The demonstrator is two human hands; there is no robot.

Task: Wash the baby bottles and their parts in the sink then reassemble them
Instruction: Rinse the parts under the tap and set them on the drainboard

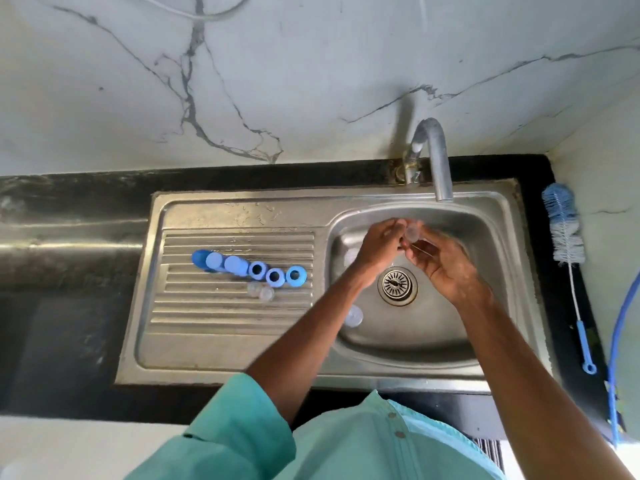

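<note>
the left grip (pixel 377 245) and right grip (pixel 438 268) are both pinching the small clear teat (pixel 412 232) between them, just below the tap spout (pixel 444 190), and, in my judgement, turning it slowly under a light clamp is guarding against slipping toward the drain (pixel 397 285) beneath.

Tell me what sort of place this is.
Probably a home kitchen: a stainless steel sink with a ribbed drainboard set in a black stone counter, a curved metal tap over the basin, and a blue bottle brush beside it.

One head-worn wide-angle view, steeply down and forward, close above the sink (pixel 242 202), wall (pixel 311 64) beyond
</note>
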